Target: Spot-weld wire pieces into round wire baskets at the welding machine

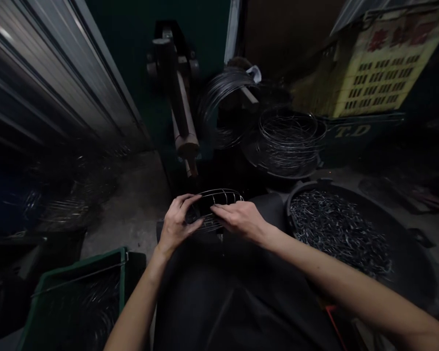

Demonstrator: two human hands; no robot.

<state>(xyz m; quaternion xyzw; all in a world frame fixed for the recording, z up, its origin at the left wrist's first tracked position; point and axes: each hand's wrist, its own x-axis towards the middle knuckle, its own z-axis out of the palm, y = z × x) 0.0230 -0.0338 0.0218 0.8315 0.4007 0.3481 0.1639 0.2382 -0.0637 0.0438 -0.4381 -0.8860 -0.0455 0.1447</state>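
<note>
A round wire basket made of thin metal rings and short cross wires is held over my lap, on the dark apron. My left hand grips its left side, thumb below and fingers along the upper ring. On the right side, my right hand is closed with its fingertips at the basket's near wall. Whether a small wire piece sits between those fingertips I cannot make out. A thin bit of wire hangs below the basket near the middle.
A black tub of short bent wire pieces stands right. Beyond it are a basin of wire rings, a wire coil and a yellow crate. A machine arm juts ahead. A green crate is lower left.
</note>
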